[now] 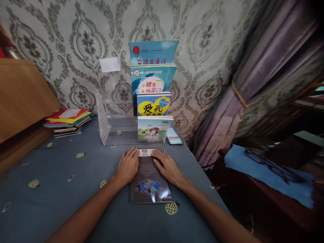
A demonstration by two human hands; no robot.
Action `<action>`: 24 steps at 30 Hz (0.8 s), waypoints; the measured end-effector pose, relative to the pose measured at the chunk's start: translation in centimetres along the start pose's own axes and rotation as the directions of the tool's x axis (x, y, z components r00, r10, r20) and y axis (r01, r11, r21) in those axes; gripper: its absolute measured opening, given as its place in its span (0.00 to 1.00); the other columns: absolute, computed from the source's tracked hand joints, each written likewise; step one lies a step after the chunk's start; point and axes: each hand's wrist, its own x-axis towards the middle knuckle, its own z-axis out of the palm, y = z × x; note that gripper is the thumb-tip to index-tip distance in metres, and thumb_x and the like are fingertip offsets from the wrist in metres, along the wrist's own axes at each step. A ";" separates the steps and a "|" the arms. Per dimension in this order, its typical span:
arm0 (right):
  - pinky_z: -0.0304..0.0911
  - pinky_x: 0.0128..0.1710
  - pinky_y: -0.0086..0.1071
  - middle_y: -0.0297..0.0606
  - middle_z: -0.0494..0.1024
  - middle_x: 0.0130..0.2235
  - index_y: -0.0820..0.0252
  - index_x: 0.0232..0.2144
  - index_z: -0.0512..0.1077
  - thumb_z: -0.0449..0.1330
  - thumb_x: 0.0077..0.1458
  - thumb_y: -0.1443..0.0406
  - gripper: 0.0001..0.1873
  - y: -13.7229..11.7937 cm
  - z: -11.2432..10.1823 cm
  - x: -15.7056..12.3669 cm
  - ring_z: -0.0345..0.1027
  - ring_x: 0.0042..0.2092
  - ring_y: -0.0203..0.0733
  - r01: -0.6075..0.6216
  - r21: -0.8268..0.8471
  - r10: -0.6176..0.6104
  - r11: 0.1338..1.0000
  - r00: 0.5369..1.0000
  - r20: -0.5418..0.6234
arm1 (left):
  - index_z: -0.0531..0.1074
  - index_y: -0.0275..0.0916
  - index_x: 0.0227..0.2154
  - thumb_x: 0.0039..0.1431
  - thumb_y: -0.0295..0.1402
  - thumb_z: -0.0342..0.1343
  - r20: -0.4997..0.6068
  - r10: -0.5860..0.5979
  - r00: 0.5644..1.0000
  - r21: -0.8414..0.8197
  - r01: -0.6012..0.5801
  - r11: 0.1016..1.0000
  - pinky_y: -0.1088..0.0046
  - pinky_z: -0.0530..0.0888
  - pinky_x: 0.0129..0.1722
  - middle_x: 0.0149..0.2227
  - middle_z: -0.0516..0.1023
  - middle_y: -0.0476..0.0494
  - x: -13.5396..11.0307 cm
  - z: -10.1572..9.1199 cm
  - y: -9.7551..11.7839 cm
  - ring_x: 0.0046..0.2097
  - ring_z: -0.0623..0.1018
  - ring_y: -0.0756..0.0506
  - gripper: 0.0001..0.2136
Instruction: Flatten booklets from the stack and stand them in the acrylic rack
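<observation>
A dark book (150,172) with blue ornament on its cover lies flat on the cloth in front of me, a pale strip across its far end. My left hand (128,165) grips its far left corner, fingers bent over the edge. On the far right corner my right hand (168,165) holds it the same way, thumb along the cover. Just beyond stands a clear tiered book rack (103,125). Books stand in its right side: a green one with a drawn girl (152,130), a blue and yellow one (154,104), a teal one (164,76) and a blue one (154,50) highest.
A stack of colourful books (72,116) lies at the left by a wooden panel (22,94). A blurred-out object (174,136) sits right of the rack. Beyond the table's right edge are a tied curtain (227,98), a blue cloth (268,172) and glasses (273,165).
</observation>
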 end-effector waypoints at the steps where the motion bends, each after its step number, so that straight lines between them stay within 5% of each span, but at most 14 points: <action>1: 0.60 0.62 0.54 0.45 0.77 0.57 0.56 0.53 0.73 0.51 0.65 0.67 0.18 -0.1 -0.1 -0.1 0.63 0.64 0.50 -0.002 -0.004 0.002 1.000 1.000 0.002 | 0.69 0.36 0.57 0.67 0.25 0.44 0.001 -0.002 1.000 0.000 0.002 1.000 0.55 0.66 0.62 0.62 0.71 0.37 0.0 -0.1 0.0 0.65 0.68 0.40 0.19; 24: 0.62 0.62 0.52 0.44 0.75 0.58 0.56 0.53 0.74 0.50 0.65 0.66 0.19 -1.4 -0.6 -2.3 0.65 0.63 0.50 0.011 -0.010 -0.011 1.000 1.000 -0.024 | 0.69 0.36 0.58 0.68 0.26 0.43 0.012 -0.018 1.000 -0.005 0.018 1.000 0.54 0.66 0.62 0.63 0.70 0.37 -0.1 -0.6 0.3 0.65 0.67 0.40 0.19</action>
